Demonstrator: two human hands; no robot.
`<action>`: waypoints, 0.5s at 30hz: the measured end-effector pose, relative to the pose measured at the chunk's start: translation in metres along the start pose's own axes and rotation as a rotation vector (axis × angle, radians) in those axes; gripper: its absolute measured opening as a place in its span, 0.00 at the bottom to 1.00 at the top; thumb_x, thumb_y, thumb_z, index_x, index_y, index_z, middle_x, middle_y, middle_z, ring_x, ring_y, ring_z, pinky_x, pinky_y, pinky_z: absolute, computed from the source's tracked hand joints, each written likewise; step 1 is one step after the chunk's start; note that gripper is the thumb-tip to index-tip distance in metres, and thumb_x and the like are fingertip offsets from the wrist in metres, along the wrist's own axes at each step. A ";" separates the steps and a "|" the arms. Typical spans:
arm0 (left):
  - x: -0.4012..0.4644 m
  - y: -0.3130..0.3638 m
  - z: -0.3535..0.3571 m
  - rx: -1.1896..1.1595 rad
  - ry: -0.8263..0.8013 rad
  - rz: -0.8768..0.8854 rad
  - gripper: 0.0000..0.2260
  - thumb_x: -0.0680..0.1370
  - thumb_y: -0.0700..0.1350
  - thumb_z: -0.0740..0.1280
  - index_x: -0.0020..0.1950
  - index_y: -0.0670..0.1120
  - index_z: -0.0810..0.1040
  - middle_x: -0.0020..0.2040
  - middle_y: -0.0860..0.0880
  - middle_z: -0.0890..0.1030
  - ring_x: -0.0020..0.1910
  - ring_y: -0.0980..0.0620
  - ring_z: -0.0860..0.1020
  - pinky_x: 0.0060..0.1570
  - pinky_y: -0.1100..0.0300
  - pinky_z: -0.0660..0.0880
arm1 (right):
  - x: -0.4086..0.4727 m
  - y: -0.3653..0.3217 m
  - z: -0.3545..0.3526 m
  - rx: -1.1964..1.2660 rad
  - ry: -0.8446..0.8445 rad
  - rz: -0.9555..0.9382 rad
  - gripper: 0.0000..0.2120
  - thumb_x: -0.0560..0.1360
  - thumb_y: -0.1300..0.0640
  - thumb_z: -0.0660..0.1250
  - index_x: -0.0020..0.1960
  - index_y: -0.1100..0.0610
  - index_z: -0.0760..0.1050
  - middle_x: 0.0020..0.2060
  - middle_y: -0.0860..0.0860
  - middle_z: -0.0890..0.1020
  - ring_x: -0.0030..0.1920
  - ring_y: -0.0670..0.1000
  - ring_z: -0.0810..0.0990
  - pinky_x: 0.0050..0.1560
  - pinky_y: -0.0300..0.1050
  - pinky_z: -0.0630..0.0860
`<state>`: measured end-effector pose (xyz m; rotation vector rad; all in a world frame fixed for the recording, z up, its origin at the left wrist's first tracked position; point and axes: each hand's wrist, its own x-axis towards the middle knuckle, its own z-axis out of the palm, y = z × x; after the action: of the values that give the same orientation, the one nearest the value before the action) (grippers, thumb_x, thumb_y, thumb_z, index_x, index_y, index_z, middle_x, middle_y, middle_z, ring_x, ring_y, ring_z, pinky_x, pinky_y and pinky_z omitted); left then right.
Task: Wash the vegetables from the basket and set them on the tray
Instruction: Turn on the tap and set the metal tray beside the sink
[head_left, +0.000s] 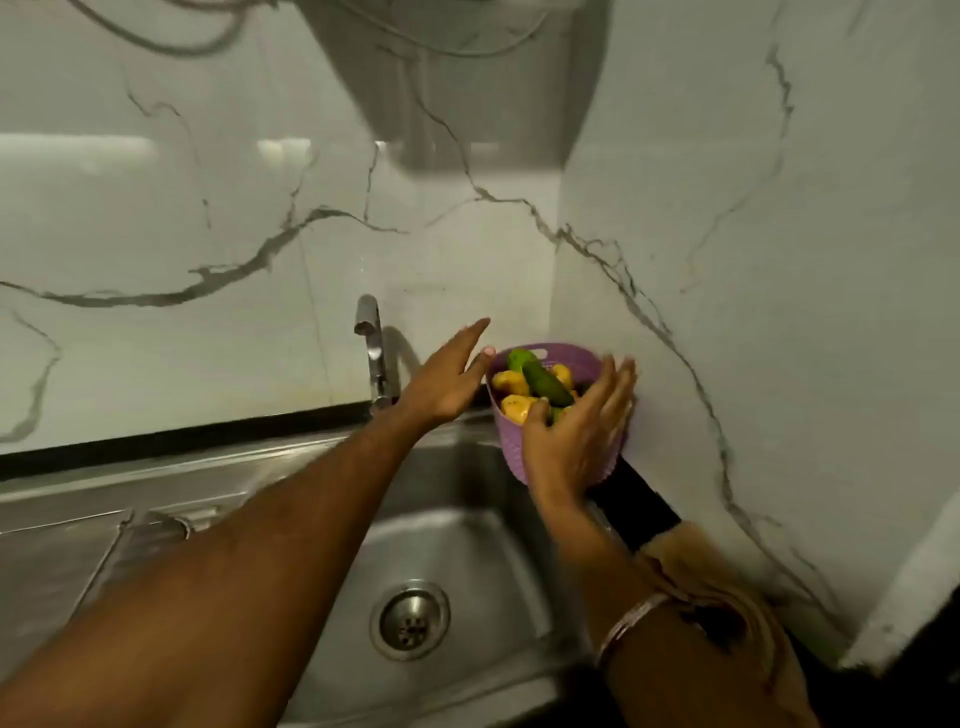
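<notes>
Blurred all over, most of all at the fingertips. Tray nowhere in view. Lower half of the basket (511, 457) hidden behind the right hand (576, 436); vegetables (535, 387) only partly seen, exact kinds hard to name.

Basket: purple plastic, woven-look wall, handle slot in the far rim. Inside: 2 green pieces, one long and dark lying across the top, plus several yellow pieces.

From left: steel sink (467, 535) with round drain (409, 620), tap (371, 353) at the back wall. Left hand (447, 379) open, fingers straight, thumb tip at the basket's left rim. Basket between both hands, in the corner at the sink's far right edge. Right hand spread against the basket's near side, fingers loosely extended, thumb at the rim beside a yellow piece; firm grip or not, cannot tell. Bangle (628, 623) on the right wrist.
</notes>
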<state>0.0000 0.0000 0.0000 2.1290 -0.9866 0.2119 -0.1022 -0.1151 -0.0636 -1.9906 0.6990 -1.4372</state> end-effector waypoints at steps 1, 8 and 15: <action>0.001 -0.003 0.005 -0.043 -0.023 -0.044 0.24 0.86 0.55 0.54 0.82 0.51 0.57 0.81 0.49 0.59 0.80 0.50 0.57 0.78 0.55 0.54 | -0.007 0.007 0.003 0.021 0.028 0.078 0.43 0.73 0.54 0.72 0.82 0.56 0.54 0.82 0.56 0.54 0.81 0.57 0.52 0.78 0.62 0.57; 0.024 -0.030 0.038 -0.357 -0.128 -0.322 0.27 0.86 0.55 0.54 0.83 0.48 0.53 0.82 0.46 0.58 0.79 0.46 0.60 0.77 0.52 0.59 | -0.014 0.034 0.019 0.184 0.060 0.134 0.44 0.74 0.52 0.71 0.83 0.57 0.51 0.82 0.52 0.51 0.82 0.53 0.48 0.78 0.61 0.59; 0.073 -0.046 0.047 -0.652 -0.060 -0.637 0.26 0.74 0.32 0.59 0.72 0.43 0.71 0.64 0.41 0.76 0.57 0.43 0.77 0.51 0.52 0.78 | -0.008 0.037 0.028 0.356 0.088 0.204 0.40 0.69 0.52 0.61 0.80 0.58 0.59 0.80 0.54 0.57 0.80 0.55 0.56 0.77 0.60 0.60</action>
<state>0.0756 -0.0564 -0.0275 1.7241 -0.2930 -0.4346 -0.0807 -0.1309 -0.1027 -1.5474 0.6146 -1.4198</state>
